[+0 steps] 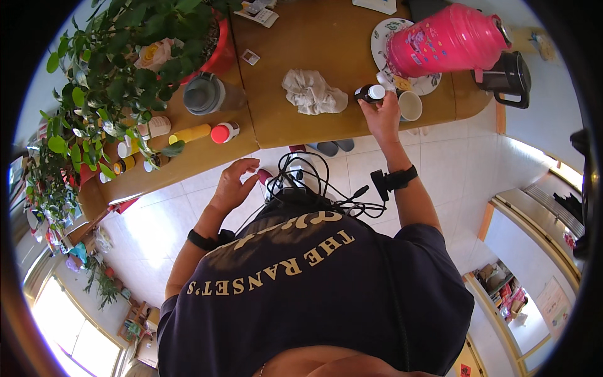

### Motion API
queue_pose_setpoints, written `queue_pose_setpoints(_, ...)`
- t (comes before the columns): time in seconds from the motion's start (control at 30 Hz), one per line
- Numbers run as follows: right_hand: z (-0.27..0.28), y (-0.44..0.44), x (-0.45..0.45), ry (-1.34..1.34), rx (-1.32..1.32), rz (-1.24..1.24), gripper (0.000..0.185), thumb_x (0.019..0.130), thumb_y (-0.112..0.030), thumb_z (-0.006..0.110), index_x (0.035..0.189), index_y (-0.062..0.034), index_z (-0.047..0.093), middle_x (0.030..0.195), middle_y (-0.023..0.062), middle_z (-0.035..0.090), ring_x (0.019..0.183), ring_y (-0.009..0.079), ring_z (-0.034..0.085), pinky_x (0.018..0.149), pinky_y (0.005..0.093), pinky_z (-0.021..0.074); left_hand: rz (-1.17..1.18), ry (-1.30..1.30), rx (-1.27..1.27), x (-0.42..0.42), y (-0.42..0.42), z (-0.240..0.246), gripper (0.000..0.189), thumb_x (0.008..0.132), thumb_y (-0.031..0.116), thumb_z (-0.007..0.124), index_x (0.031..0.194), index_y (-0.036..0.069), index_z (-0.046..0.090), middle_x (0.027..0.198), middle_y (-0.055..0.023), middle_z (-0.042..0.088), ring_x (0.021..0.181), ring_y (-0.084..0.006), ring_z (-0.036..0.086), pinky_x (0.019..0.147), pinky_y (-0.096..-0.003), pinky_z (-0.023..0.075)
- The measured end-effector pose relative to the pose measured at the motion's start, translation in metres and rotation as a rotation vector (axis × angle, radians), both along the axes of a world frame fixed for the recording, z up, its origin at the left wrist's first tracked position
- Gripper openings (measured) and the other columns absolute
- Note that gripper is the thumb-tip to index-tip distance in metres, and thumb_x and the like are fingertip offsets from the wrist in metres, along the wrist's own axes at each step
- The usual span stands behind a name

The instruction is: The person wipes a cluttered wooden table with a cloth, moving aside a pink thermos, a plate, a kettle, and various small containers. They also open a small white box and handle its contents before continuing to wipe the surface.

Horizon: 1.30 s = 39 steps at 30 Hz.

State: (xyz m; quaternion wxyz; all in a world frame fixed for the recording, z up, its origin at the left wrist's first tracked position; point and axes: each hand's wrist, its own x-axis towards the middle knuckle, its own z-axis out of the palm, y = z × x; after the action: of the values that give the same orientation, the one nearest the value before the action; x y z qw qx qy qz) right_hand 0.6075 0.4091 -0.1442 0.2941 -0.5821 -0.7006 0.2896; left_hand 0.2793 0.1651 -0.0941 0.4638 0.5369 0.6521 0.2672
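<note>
My right hand (382,118) grips a small dark bottle with a white cap (370,93) at the table's near edge, thumb and fingers on either side of it. Just right of that hand is a white mug (410,106); a small white object (385,81), partly hidden, lies behind the bottle. To the left, a crumpled whitish cloth (313,92) rests on the wooden table (292,42). My left hand (234,184) hangs in the air short of the table edge, fingers curved and apart, holding nothing. Nearest to it on the table is a small red-capped bottle (225,132).
A pink thermos flask (443,42) leans over a floral plate (379,35), beside a black kettle (506,80). Leftward stand a grey-lidded tumbler (205,94), a yellow tube (189,134), several bottles and a potted plant (141,61). Black cables (304,174) hang before my waist.
</note>
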Motion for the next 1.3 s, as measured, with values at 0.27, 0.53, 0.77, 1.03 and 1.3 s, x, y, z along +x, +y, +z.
queue_pose_setpoints(0.27, -0.024, -0.03, 0.018, 0.025, -0.043, -0.16, 0.048, 0.07, -0.019, 0.084, 0.106, 0.0001, 0.057, 0.095, 0.0137, 0.06, 0.085, 0.0301, 0.061, 0.074, 0.0387, 0.0481, -0.025, 0.026, 0.005, -0.001, -0.006, -0.003, 0.031, 0.084, 0.008, 0.07, 0.113, 0.002, 0.062, 0.105, -0.0139, 0.068, 0.093, -0.0253, 0.067, 0.083, -0.035, 0.0532)
queue_pose_setpoints(0.53, -0.023, -0.044, 0.023, 0.001, -0.081, -0.147, 0.059, 0.07, -0.023, 0.085, 0.113, 0.0002, 0.054, 0.11, 0.0156, 0.057, 0.101, 0.0313, 0.056, 0.084, 0.0403, 0.0468, -0.087, 0.053, -0.009, -0.005, -0.011, -0.009, 0.034, 0.085, 0.009, 0.07, 0.118, 0.006, 0.061, 0.107, -0.0092, 0.069, 0.095, -0.0211, 0.067, 0.082, -0.0344, 0.0522)
queue_pose_setpoints(0.77, 0.084, -0.051, -0.015, 0.033, 0.196, 0.057, 0.063, 0.076, -0.018, 0.08, 0.132, -0.0039, 0.055, 0.114, 0.012, 0.062, 0.103, 0.0275, 0.059, 0.088, 0.039, 0.0477, -0.06, 0.038, 0.008, -0.009, -0.018, -0.007, 0.032, 0.085, 0.008, 0.07, 0.115, 0.004, 0.062, 0.107, -0.0092, 0.069, 0.092, -0.0206, 0.067, 0.08, -0.0344, 0.0525)
queue_pose_setpoints(1.03, 0.028, 0.026, -0.179, 0.081, -0.005, 0.547, 0.031, 0.082, -0.016, 0.072, 0.111, -0.0081, 0.065, 0.097, 0.0145, 0.066, 0.086, 0.0341, 0.064, 0.074, 0.0404, 0.0535, 0.027, 0.044, 0.015, -0.012, -0.027, -0.01, 0.031, 0.082, 0.006, 0.071, 0.112, 0.001, 0.063, 0.099, -0.0135, 0.068, 0.09, -0.025, 0.067, 0.08, -0.0344, 0.0538)
queue_pose_setpoints(1.3, -0.061, 0.065, -0.27, -0.013, 0.21, 0.518, 0.014, 0.086, -0.014, 0.059, 0.098, -0.0063, 0.063, 0.094, 0.017, 0.067, 0.093, 0.0377, 0.063, 0.078, 0.0495, 0.0504, 0.131, 0.075, -0.053, -0.013, -0.047, -0.001, 0.032, 0.083, 0.006, 0.07, 0.114, 0.001, 0.063, 0.103, -0.0136, 0.069, 0.091, -0.0252, 0.067, 0.081, -0.0352, 0.0542)
